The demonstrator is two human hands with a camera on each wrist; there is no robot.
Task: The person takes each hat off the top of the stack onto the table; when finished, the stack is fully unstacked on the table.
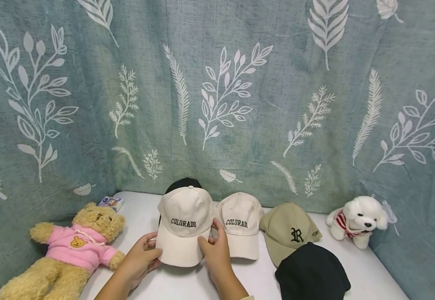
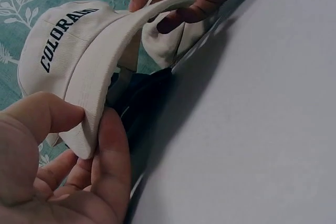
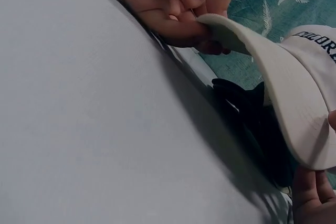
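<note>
Both hands hold a cream baseball cap [image 1: 184,208] lettered COLORADO by its brim. My left hand [image 1: 141,259] pinches the brim's left edge, thumb on top and fingers beneath, as the left wrist view shows on the brim [image 2: 92,93]. At the opposite edge my right hand [image 1: 217,254] pinches with the thumb on top. Behind the held cap is a black cap [image 1: 185,182], mostly hidden. Just right of my right hand sits a second cream COLORADO cap [image 1: 240,216]. In the right wrist view the held cap's brim [image 3: 289,82] is raised above the white table [image 3: 105,103].
To the right are a khaki cap [image 1: 290,227] with a black letter and a black cap [image 1: 313,273] overlapping its brim. A white toy dog [image 1: 361,218] stands at the far right. A pink-shirted teddy bear [image 1: 76,246] and a small box [image 1: 111,203] are at left. A patterned curtain [image 1: 217,104] hangs behind.
</note>
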